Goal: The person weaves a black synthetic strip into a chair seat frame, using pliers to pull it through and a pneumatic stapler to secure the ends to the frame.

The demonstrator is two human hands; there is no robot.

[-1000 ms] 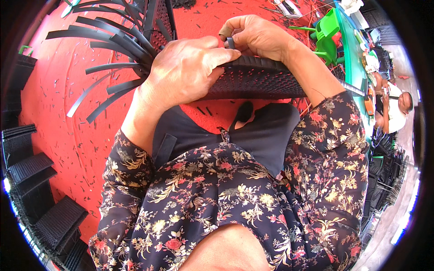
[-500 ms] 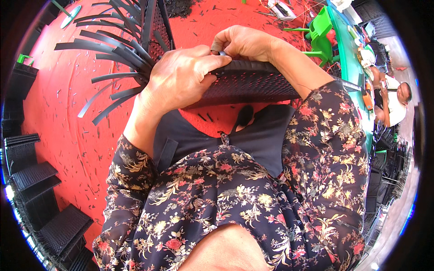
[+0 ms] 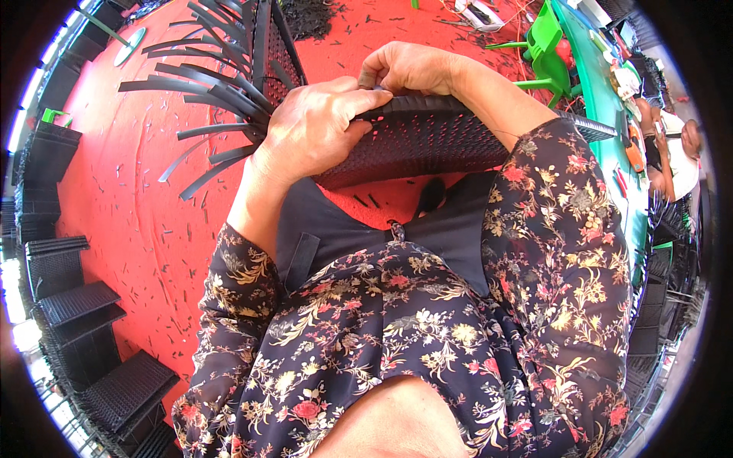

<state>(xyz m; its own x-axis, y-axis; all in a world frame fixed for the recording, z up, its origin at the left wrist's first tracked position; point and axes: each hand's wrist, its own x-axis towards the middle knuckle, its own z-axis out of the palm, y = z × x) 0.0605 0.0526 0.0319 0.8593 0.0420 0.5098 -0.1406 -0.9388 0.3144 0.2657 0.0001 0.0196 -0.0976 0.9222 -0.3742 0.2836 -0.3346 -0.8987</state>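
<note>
A black woven plastic basket (image 3: pixel 427 145) stands tilted in front of my lap, one rim across the top under both hands. Around that rim my left hand (image 3: pixel 313 126) is closed, its index finger stretched along the edge towards the other hand. My right hand (image 3: pixel 412 69) pinches at the same rim, thumb and fingertips pressed together on a black strip; the strip is mostly hidden behind the fingers. Loose black plastic strips (image 3: pixel 217 88) fan out from the basket's left corner, beside my left wrist. Another woven side (image 3: pixel 279 49) rises away from me there.
Short black offcuts lie scattered over the red floor covering (image 3: pixel 137 206). Black woven pieces (image 3: pixel 126 389) stand along the left. To the right are a green chair (image 3: pixel 544 57), a green table (image 3: pixel 584 69) with things on it, and a seated person (image 3: pixel 676 156).
The whole view has shifted slightly, so most things sit further right. Both hands remain at the rim; the dark bit between my right fingertips shows less now.
</note>
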